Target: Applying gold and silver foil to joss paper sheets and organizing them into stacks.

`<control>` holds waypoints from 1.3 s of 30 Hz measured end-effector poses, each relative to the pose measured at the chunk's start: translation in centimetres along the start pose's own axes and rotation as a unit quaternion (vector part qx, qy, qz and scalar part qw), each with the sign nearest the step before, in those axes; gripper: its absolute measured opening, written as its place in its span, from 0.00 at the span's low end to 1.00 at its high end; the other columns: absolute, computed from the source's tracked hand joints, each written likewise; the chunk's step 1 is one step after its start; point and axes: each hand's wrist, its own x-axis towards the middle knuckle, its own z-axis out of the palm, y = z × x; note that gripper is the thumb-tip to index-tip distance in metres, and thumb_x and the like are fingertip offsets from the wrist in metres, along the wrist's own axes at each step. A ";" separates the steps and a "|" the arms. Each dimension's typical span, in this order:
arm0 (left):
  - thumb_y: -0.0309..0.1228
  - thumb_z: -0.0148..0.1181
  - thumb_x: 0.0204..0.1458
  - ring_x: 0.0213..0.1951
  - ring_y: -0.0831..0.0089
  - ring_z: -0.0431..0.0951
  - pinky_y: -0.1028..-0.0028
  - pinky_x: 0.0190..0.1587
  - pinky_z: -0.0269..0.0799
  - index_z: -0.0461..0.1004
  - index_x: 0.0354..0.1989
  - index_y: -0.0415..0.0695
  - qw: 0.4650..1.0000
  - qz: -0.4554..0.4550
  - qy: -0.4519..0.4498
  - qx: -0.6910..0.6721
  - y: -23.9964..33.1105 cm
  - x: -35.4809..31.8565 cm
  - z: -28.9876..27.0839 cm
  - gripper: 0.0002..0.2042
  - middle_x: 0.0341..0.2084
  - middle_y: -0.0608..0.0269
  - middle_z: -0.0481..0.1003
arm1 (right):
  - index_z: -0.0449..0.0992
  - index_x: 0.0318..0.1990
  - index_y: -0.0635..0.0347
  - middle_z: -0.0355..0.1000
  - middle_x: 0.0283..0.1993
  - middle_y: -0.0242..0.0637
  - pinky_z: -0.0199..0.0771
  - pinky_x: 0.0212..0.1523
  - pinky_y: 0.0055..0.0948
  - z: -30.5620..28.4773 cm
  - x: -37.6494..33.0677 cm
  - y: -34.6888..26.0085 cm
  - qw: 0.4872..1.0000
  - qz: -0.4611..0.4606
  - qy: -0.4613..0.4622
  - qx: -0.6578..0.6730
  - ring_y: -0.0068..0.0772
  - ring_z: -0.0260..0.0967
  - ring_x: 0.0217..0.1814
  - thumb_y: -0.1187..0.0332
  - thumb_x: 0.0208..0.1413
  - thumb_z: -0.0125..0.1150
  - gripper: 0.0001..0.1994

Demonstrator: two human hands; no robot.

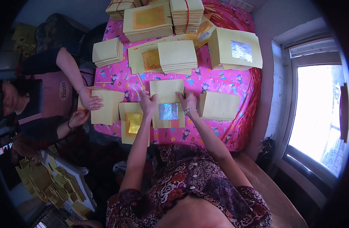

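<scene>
A pale yellow paper point(166, 89) lies between my two hands in the middle of the table; I cannot tell if it is one sheet or several. My left hand point(147, 103) grips its left edge with the thumb on top. At the opposite edge, my right hand point(188, 102) grips it the same way. Just below, partly covered, is a paper with a silver foil square point(168, 111) and an orange-pink patch. Left of that, a paper with a gold foil square point(134, 122) sits beside my left forearm. A yellow paper stack point(221, 106) lies right of my right hand.
Paper stacks point(177, 55) cover the far side of the pink patterned tablecloth point(136, 84). A tall stack with silver foil point(235, 47) stands far right, near red strands point(250, 110). At left, a co-worker's hand point(91, 102) touches another stack point(106, 107). A window point(319, 117) is at right.
</scene>
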 end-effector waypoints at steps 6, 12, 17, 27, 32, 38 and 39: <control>0.34 0.66 0.43 0.30 0.55 0.76 0.62 0.35 0.69 0.59 0.41 0.41 1.000 0.007 0.005 -0.001 -0.1 0.0 0.0 0.23 0.26 0.54 0.73 | 0.72 0.29 0.65 0.70 0.24 0.49 0.68 0.30 0.43 0.2 0.2 0.4 1.000 0.009 -0.006 -0.013 0.49 0.70 0.27 0.53 0.48 0.62 0.19; 0.34 0.65 0.44 0.32 0.50 0.76 0.59 0.37 0.69 0.58 0.39 0.40 1.000 -0.002 0.000 0.025 0.7 -0.4 -0.3 0.21 0.28 0.51 0.73 | 0.73 0.29 0.65 0.71 0.24 0.49 0.68 0.30 0.42 -0.2 0.2 0.0 0.999 0.034 -0.026 -0.007 0.49 0.71 0.28 0.54 0.48 0.62 0.19; 0.31 0.65 0.43 0.32 0.49 0.75 0.57 0.36 0.68 0.62 0.36 0.40 0.997 0.003 -0.028 0.076 1.1 -0.3 -0.1 0.18 0.29 0.50 0.72 | 0.73 0.29 0.64 0.72 0.26 0.50 0.69 0.32 0.42 -0.1 0.3 -0.1 0.999 0.030 -0.026 -0.019 0.50 0.72 0.30 0.53 0.48 0.61 0.19; 0.24 0.55 0.48 0.39 0.50 0.72 0.57 0.39 0.71 0.68 0.34 0.40 0.971 0.138 -0.003 0.195 4.2 -1.1 0.3 0.06 0.34 0.48 0.68 | 0.74 0.31 0.63 0.72 0.26 0.50 0.68 0.31 0.42 0.3 0.6 0.3 1.000 -0.007 0.009 -0.005 0.51 0.71 0.29 0.52 0.48 0.61 0.20; 0.28 0.58 0.47 0.39 0.48 0.73 0.58 0.39 0.72 0.64 0.37 0.33 0.963 0.196 -0.031 0.184 5.4 -2.1 -0.7 0.14 0.36 0.42 0.67 | 0.74 0.31 0.62 0.73 0.29 0.50 0.70 0.34 0.43 -0.2 1.1 0.1 1.000 -0.001 0.011 -0.019 0.51 0.72 0.33 0.51 0.48 0.61 0.19; 0.29 0.63 0.43 0.43 0.48 0.71 0.59 0.43 0.71 0.61 0.41 0.32 0.962 0.178 -0.041 0.202 6.2 -3.2 -0.3 0.21 0.39 0.40 0.65 | 0.74 0.30 0.61 0.73 0.30 0.49 0.71 0.36 0.44 0.0 1.0 -0.2 1.000 0.012 0.002 -0.018 0.51 0.72 0.35 0.52 0.47 0.61 0.19; 0.29 0.64 0.43 0.43 0.48 0.71 0.59 0.43 0.71 0.60 0.42 0.32 0.962 0.174 -0.034 0.208 6.0 -3.3 -0.2 0.22 0.39 0.40 0.65 | 0.74 0.30 0.61 0.73 0.29 0.49 0.71 0.36 0.44 0.0 0.9 -0.3 0.999 0.011 0.010 -0.031 0.51 0.72 0.35 0.52 0.47 0.61 0.18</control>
